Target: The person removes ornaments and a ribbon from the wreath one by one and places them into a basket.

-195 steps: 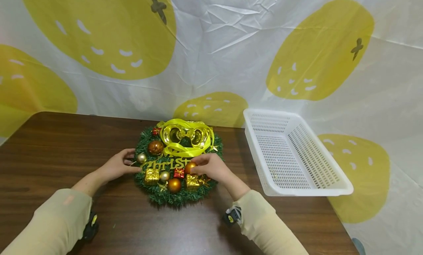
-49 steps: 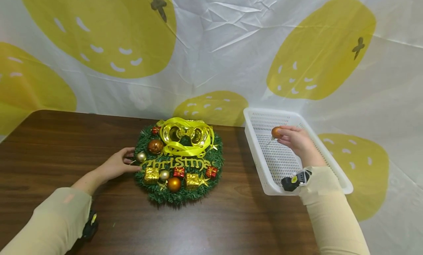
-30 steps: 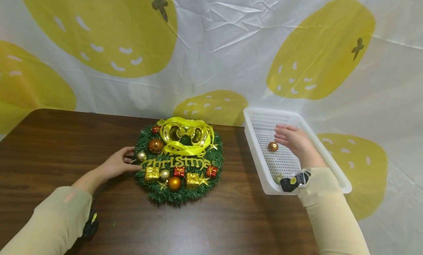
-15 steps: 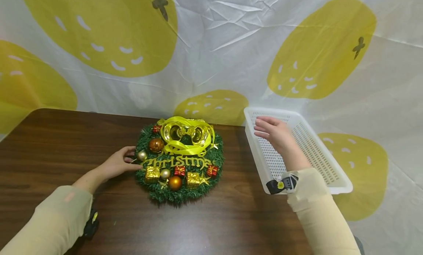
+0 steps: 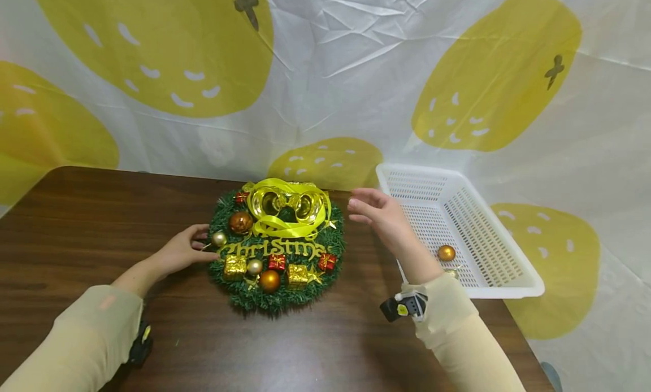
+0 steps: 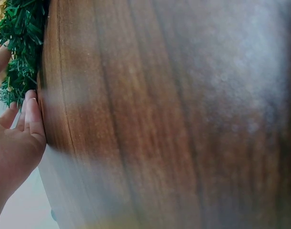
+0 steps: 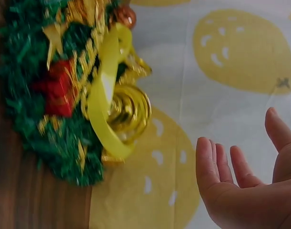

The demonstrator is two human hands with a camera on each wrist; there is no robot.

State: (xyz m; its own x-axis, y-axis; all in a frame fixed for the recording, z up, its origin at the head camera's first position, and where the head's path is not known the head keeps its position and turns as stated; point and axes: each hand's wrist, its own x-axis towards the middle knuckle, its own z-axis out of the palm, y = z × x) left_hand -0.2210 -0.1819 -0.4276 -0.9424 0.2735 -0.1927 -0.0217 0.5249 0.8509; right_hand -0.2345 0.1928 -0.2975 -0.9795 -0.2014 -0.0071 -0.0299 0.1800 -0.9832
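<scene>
A green Christmas wreath (image 5: 274, 306) lies on the table, decorated with gold bells (image 5: 268, 202), a yellow ribbon (image 5: 285, 229), gold lettering, baubles and small wrapped boxes. My left hand (image 5: 178, 255) holds the wreath's left edge; the left wrist view has the thumb (image 6: 0, 61) and fingers (image 6: 33, 117) on either side of its tinsel. To the right of the wreath, my right hand (image 5: 389, 225) is in the air with relaxed fingers and nothing in them. An orange bauble (image 5: 446, 252) is inside the white basket (image 5: 524, 284).
The basket stands right of the wreath, partly behind my right forearm. A small gold ornament (image 5: 451, 273) lies in it near the orange bauble. A white curtain with yellow fruit prints (image 5: 325, 87) hangs behind the brown table (image 5: 285, 352).
My right hand took an orange bauble from the wreath's lower right, released it in the basket, then moved back left. The bauble rolled toward the basket's near end. My left hand stayed put.
</scene>
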